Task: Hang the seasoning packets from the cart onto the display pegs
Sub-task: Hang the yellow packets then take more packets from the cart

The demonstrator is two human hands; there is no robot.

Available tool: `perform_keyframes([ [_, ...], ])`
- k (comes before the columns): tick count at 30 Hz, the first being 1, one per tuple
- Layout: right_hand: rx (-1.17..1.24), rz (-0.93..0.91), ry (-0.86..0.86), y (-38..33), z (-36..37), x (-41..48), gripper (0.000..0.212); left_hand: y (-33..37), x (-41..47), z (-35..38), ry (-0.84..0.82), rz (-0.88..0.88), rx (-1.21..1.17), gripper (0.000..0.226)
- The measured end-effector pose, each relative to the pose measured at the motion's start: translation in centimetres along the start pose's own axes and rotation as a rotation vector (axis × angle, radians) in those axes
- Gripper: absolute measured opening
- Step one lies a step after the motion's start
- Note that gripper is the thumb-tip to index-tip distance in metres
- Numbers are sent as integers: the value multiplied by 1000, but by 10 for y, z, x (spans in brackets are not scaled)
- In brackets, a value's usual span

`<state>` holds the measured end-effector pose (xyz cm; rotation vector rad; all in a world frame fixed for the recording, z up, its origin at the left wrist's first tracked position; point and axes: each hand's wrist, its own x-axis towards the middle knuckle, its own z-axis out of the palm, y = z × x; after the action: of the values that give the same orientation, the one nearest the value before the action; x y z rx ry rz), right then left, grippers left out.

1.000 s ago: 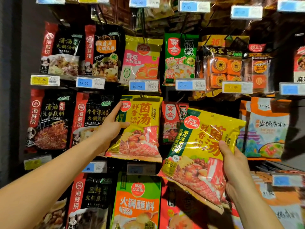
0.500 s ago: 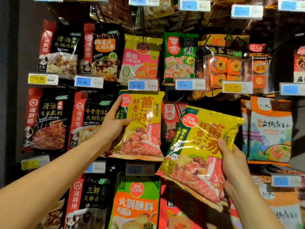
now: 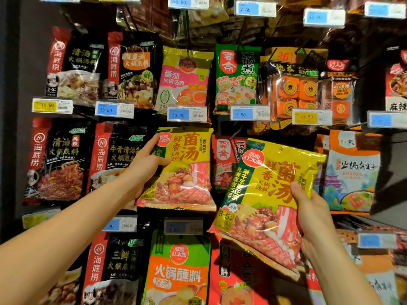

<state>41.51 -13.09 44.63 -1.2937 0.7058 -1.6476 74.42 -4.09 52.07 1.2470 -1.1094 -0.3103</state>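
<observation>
Our left hand (image 3: 143, 168) grips the hung packet (image 3: 182, 168) to steady it; beside it, our right hand (image 3: 308, 208) clasps another packet (image 3: 264, 194), tilted for pegging.

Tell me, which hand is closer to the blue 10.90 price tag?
Left. The left hand grips a yellow packet just below-left of the 10.90 price tag; the right hand holds a second yellow packet lower and well to its right.

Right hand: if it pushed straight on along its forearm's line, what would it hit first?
Probably the red packet hanging behind the tilted yellow packet that the right hand grips; depth is unclear.
</observation>
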Motion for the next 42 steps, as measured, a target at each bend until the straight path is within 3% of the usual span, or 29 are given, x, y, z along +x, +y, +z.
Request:
perform_keyframes([
  [4, 35, -2, 9, 3, 1, 0, 26, -3, 10, 5, 24, -30, 109, 83],
  [8, 36, -10, 2, 4, 8, -5, 18, -18, 11, 9, -23, 41, 577, 87],
  [11, 57, -18, -36, 6, 19, -12, 17, -22, 2, 15, 162, 164, 854, 73],
  [13, 68, -25, -65, 9, 30, -18, 17, -16, -19, 25, 189, 326, 689, 59],
  [14, 73, -30, -86, 9, 37, -20, 19, -10, -32, 30, 92, 339, 503, 57],
  [16, 84, -44, -129, 8, 55, -26, 21, 5, -57, 42, -199, 167, 160, 54],
  [18, 109, -50, -173, 7, 73, -30, 21, 1, -63, 48, -325, 83, 113, 55],
  [24, 175, 18, -265, 8, 102, -27, 65, -7, -56, 35, -155, 75, 7, 49],
  [27, 195, 64, -285, 6, 107, -26, 56, -9, -56, 31, -136, 60, -84, 55],
  [29, 163, 34, -279, 3, 110, -28, 49, -15, -53, 30, -149, 62, -120, 44],
  [33, 73, -46, -203, 2, 110, -27, 36, -14, -56, 30, -122, 123, -4, 42],
  [37, 14, -67, -152, 6, 102, -17, 40, -15, -55, 31, -159, 165, 91, 56],
  [42, -85, -84, -165, 9, 103, -8, 39, -17, -48, 41, 2, 171, 120, 45],
])
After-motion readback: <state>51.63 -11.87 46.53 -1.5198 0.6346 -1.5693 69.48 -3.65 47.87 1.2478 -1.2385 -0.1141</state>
